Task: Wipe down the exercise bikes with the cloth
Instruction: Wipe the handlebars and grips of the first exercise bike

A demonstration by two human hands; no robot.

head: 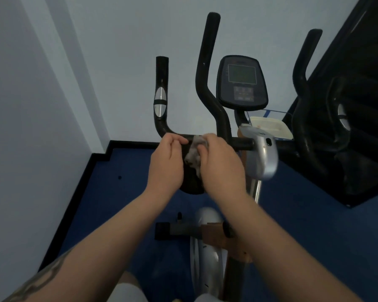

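Observation:
An exercise bike stands in front of me, with black handlebars (162, 118) and a dark console (241, 81) on the stem. Its silver housing (263, 155) sits to the right of the horizontal bar. A crumpled grey cloth (193, 152) lies against that bar in the middle. My right hand (222, 164) grips the cloth with curled fingers. My left hand (168, 162) is just left of it, its fingertips pinching the cloth's edge at the bar. Part of the cloth is hidden under both hands.
A white wall with a corner column stands behind and to the left. Blue floor (109, 192) with black skirting lies below. A white container (268, 124) sits behind the bike. Dark equipment (358, 105) fills the right side. The bike's base and flywheel cover (205, 247) are under my arms.

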